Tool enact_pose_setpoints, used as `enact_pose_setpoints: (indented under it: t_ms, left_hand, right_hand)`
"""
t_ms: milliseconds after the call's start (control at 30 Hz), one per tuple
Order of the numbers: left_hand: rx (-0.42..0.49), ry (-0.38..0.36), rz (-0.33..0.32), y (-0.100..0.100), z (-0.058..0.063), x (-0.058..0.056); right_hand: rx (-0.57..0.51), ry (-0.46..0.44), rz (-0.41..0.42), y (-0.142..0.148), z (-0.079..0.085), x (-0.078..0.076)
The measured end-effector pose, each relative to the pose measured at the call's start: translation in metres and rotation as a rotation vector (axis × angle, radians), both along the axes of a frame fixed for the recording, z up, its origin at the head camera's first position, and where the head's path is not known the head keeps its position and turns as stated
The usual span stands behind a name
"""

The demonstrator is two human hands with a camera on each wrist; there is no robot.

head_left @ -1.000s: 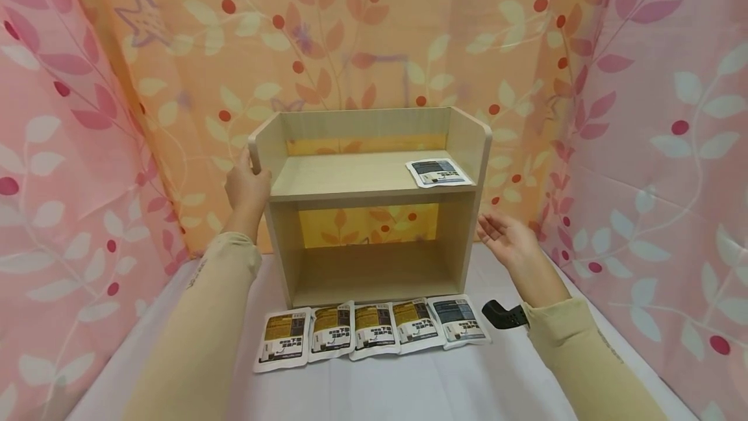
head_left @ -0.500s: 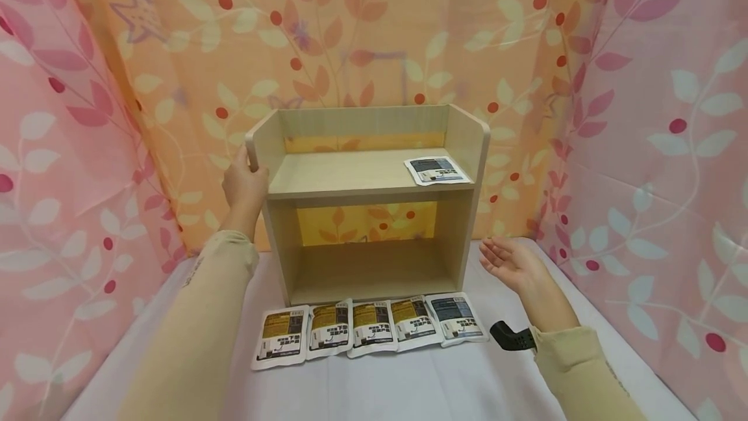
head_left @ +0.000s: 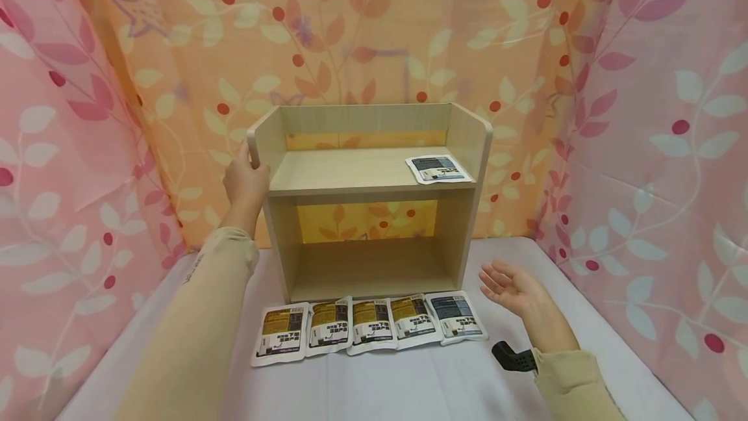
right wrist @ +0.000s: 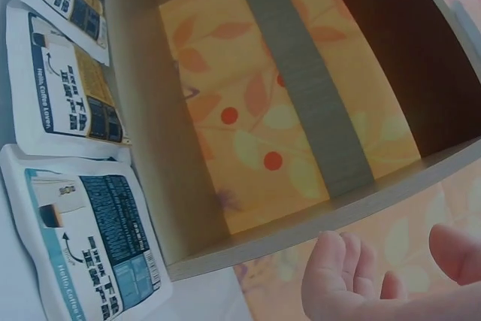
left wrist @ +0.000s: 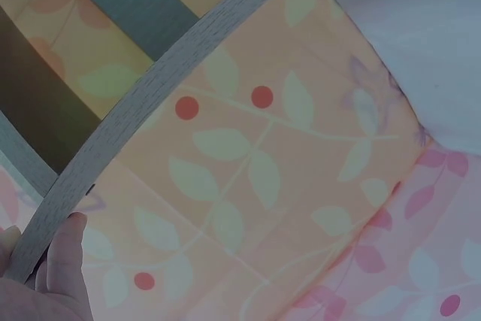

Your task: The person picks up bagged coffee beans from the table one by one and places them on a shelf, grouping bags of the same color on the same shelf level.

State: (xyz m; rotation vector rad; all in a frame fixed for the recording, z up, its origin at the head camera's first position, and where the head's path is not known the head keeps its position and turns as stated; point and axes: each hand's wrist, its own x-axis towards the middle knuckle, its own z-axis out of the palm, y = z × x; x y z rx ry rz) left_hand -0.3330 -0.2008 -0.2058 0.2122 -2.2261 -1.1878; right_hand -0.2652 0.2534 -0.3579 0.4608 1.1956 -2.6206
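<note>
A pale wooden two-tier shelf (head_left: pixel 374 195) stands on the table, and my left hand (head_left: pixel 245 180) grips its left side panel near the top. In the left wrist view the fingers (left wrist: pixel 66 257) wrap the panel's edge. My right hand (head_left: pixel 514 291) is in the air to the right of the shelf, palm turned up, fingers loosely bent, holding nothing. On the upper board, at the right end, lies a blue-labelled coffee packet (head_left: pixel 438 169). Nearest the right hand on the table is another blue-labelled packet (head_left: pixel 456 317), also large in the right wrist view.
Several brown-labelled packets (head_left: pixel 371 325) lie in a row along the shelf's front, left of the blue one. A white cloth (head_left: pixel 386 385) covers the table. Patterned curtains (head_left: pixel 374 31) rise behind and on both sides. A black wrist mount (head_left: pixel 514 357) sits at my right sleeve.
My right hand has come down and toward me, from beside the shelf's right panel to lower over the table. The left hand keeps its grip; packets and shelf stay put.
</note>
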Motion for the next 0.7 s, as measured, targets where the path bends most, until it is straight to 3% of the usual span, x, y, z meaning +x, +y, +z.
enact_pose_setpoints:
  t_ms: [700]
  left_hand:
    - [0.004, -0.019, 0.000, 0.000, 0.000, 0.001]
  right_hand:
    - [0.054, -0.013, 0.042, 0.012, -0.044, 0.009]
